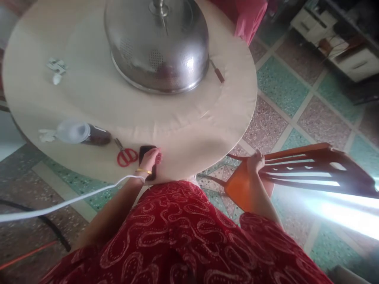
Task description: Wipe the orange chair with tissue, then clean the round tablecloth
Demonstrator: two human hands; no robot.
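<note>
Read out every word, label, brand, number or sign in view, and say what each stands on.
No text can be read.
Container: a small pale patch, perhaps a label, too small and blurred to read.
Phone: no readable marking.
Metal dome: hole patterns, no readable lettering.

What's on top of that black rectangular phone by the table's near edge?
The left hand, wearing a gold bangle, is over part of the phone; what's beneath the hand is hidden.
</note>
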